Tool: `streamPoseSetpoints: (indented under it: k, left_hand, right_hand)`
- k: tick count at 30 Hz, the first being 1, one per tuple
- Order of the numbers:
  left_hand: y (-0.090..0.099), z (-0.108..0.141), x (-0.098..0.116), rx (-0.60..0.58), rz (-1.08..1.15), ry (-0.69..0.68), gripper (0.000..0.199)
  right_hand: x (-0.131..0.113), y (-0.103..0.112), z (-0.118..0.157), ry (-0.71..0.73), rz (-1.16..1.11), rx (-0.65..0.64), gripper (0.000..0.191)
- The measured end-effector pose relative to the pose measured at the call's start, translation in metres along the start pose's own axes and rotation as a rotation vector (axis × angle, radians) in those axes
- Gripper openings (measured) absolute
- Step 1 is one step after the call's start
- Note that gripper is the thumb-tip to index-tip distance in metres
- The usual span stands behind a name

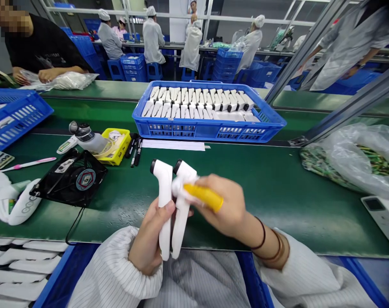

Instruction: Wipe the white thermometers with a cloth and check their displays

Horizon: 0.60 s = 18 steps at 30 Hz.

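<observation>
Two white handheld devices with black tips stand side by side, slightly apart, over the green bench. My left hand [152, 239] is wrapped round their lower parts, its thumb on the left device [164, 184]. My right hand [224, 205] is closed on a yellow-handled tool [209, 196], blurred by motion. The tool's white, soft-looking end is against the upper part of the right device [181, 214]. That contact spot is partly hidden by the tool and my fingers.
Ahead stands a blue crate [210, 130] of white devices. A black fan [74, 177], a bottle [91, 139] and a yellow basket [119, 147] are at left. A plastic bag [348, 158] lies right. Across the bench, a person in black handles plastic bags.
</observation>
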<state>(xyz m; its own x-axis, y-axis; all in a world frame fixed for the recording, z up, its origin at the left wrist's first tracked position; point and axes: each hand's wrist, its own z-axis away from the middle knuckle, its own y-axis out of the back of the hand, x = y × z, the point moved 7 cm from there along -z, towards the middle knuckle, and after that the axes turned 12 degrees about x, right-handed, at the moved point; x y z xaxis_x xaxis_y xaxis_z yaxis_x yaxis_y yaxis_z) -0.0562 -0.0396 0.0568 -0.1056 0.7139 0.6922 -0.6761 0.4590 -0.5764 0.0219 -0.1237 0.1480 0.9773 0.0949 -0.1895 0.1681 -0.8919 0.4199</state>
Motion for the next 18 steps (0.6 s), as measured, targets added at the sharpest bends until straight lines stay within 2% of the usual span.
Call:
streamPoseSetpoints:
  k: [2, 3, 8, 10, 12, 14, 18]
  left_hand:
    - [0.001, 0.001, -0.002, 0.029, 0.005, 0.013, 0.044]
    - [0.0, 0.001, -0.002, 0.014, 0.016, 0.02, 0.045]
    - [-0.007, -0.003, 0.0, -0.101, 0.046, 0.031, 0.047]
    - [-0.009, -0.003, -0.001, -0.108, 0.044, 0.041, 0.047]
    - [-0.01, -0.001, -0.002, -0.123, 0.057, 0.036, 0.047]
    - [-0.009, 0.001, -0.004, -0.114, 0.058, 0.021, 0.042]
    - [-0.008, 0.005, -0.007, -0.147, 0.028, 0.008, 0.044]
  right_hand:
    - [0.005, 0.005, -0.005, 0.023, 0.099, 0.068, 0.008]
    - [0.001, 0.004, -0.004, 0.044, 0.083, 0.062, 0.009]
    - [-0.05, -0.008, 0.025, 0.218, -0.226, -0.165, 0.037]
    - [-0.056, -0.008, 0.03, 0.238, -0.236, -0.154, 0.041]
    - [-0.044, -0.002, 0.024, 0.17, -0.205, -0.058, 0.038]
    - [-0.021, 0.005, 0.013, 0.052, -0.149, 0.042, 0.028]
    - [0.02, 0.013, -0.002, -0.159, -0.069, 0.135, 0.007]
